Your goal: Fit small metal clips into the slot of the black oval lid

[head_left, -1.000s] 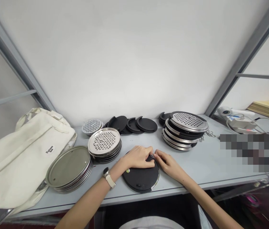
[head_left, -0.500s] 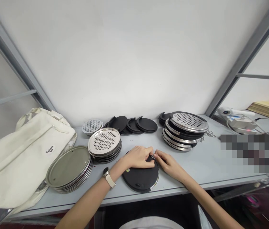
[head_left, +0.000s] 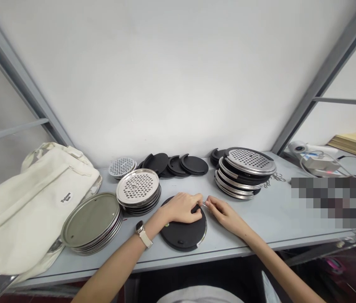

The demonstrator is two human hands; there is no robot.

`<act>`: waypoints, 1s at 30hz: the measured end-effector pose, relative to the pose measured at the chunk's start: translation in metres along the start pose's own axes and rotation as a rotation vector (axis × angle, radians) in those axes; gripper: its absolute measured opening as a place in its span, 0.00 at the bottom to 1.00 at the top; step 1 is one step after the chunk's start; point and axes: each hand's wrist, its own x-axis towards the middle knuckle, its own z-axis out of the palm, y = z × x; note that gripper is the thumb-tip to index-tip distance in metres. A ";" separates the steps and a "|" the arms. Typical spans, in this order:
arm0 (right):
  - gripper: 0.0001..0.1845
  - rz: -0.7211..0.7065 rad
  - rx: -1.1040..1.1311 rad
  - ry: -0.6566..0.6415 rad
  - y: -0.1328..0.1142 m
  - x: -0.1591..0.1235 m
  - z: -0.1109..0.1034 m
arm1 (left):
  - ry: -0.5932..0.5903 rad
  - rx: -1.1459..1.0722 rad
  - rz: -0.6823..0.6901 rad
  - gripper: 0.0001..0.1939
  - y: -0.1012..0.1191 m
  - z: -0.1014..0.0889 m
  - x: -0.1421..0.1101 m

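Note:
A round black disc with a metal rim (head_left: 184, 233) lies flat near the front edge of the grey shelf (head_left: 272, 219). My left hand (head_left: 182, 207), with a watch on the wrist, rests on the disc's far edge, fingers curled down on it. My right hand (head_left: 222, 211) is just to the right of the disc and pinches a small clear strip (head_left: 204, 204) at the disc's rim between thumb and finger.
Left of the disc sit a stack of perforated steel plates (head_left: 138, 187) and a stack of plain steel plates (head_left: 91, 221). Black discs (head_left: 178, 165) lie at the back, a mixed stack (head_left: 247, 170) to the right. A white cloth bag (head_left: 29, 202) fills the left end.
The black disc has shifted slightly left and away from the shelf edge. My right hand has drawn a little to the right, pulling the clear strip off the rim.

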 end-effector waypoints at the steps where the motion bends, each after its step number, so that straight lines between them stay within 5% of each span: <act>1: 0.17 -0.001 -0.005 0.005 0.000 0.000 0.001 | -0.002 -0.005 -0.009 0.11 0.001 0.000 0.000; 5: 0.18 -0.001 -0.036 0.015 0.001 -0.001 0.005 | -0.018 -0.004 0.002 0.16 0.003 -0.001 0.000; 30: 0.18 -0.059 -0.051 -0.031 -0.011 0.000 0.007 | -0.025 0.054 0.044 0.13 0.009 0.003 0.001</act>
